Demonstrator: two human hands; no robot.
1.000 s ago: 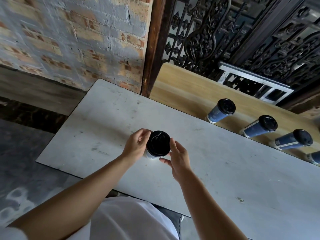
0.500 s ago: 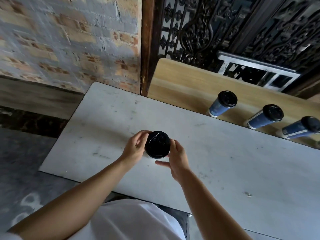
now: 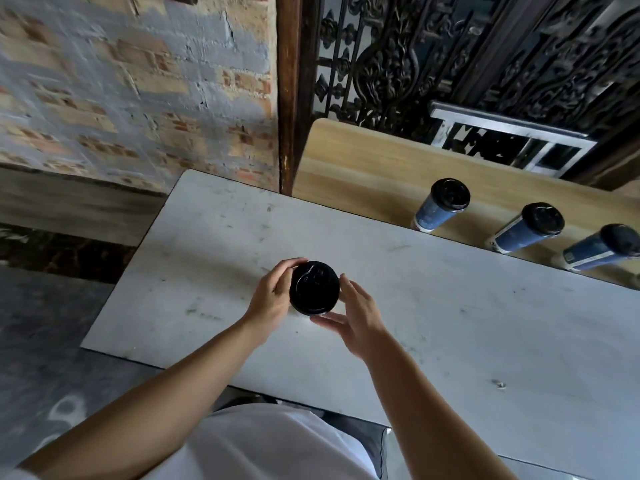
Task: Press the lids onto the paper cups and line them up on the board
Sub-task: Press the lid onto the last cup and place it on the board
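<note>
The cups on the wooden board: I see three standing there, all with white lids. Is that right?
Not quite. The head view does show three cups standing on the wooden board, but their lids are black, not white.

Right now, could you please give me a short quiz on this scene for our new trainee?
1. True or false: the blue cups on the wooden board lack lids.
2. The lidded cup between the hands is above: A) the wooden board, B) the white table, C) the floor.
3. Fill in: the left hand curls round that cup; the right hand has its fingers ____.
Key: 1 false; 2 B; 3 straight.
</note>
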